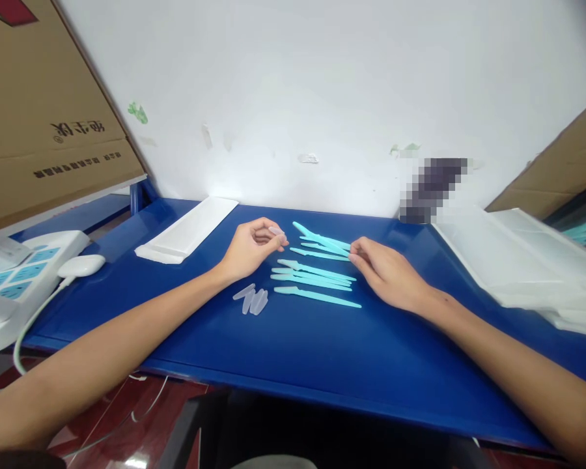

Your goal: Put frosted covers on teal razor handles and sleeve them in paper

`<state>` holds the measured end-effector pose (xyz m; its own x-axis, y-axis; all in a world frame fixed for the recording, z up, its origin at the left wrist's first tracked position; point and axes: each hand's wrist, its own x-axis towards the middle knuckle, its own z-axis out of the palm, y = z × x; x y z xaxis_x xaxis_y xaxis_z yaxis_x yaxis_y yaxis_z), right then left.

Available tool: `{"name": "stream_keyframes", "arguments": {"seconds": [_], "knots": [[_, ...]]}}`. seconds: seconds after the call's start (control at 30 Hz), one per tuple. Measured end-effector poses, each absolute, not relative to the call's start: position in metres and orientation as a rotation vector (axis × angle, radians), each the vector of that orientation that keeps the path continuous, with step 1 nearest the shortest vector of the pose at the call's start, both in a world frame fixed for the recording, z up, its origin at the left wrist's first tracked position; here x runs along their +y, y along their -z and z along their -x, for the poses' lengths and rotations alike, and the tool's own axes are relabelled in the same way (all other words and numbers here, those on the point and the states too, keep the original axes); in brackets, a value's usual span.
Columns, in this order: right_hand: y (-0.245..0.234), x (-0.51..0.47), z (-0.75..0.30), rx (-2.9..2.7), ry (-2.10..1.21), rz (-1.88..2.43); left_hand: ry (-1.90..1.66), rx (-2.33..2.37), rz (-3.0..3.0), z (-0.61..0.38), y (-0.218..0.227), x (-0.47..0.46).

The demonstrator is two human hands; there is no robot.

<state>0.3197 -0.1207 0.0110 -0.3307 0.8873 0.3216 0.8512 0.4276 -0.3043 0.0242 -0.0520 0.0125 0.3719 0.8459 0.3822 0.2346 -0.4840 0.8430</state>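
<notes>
My left hand (249, 251) pinches a small clear plastic cap (276, 231) between thumb and fingers, above the blue table. To its right, my right hand (388, 270) is closed on the handle end of a turquoise eyebrow razor (315, 237), whose head points up and left toward the left hand. The cap and this razor are apart. Several more turquoise razors (317, 296) lie side by side between the hands, some partly under the held one. Below my left hand, several loose clear caps (258, 302) lie in a small group.
A long white tray (190, 229) lies at the back left. A white power strip (43, 264) and a white plug with cable (81, 265) occupy the left edge. Translucent plastic packaging (508, 260) is stacked at right. A large cardboard box (53, 91) stands left, against the white wall (283, 98).
</notes>
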Motion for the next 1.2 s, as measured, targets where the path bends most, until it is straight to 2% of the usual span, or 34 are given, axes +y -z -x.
{"name": "stream_keyframes", "arguments": {"seconds": [0.2, 0.77, 1.2], "knots": [[-0.0104, -0.1213, -0.3196, -2.284, -0.132, 1.437, -1.023, 0.942, -1.950, -0.0241, -0.0097, -0.0498], [-0.0110, -0.1218, -0.3184, -2.314, -0.145, 1.419, -1.136, 0.859, -1.766, -0.0246, -0.0073, -0.0480], [-0.0072, -0.1217, -0.3191, -2.372, -0.149, 1.326, -0.819, 0.808, -2.154, -0.0181, -0.0149, -0.0524]]}}
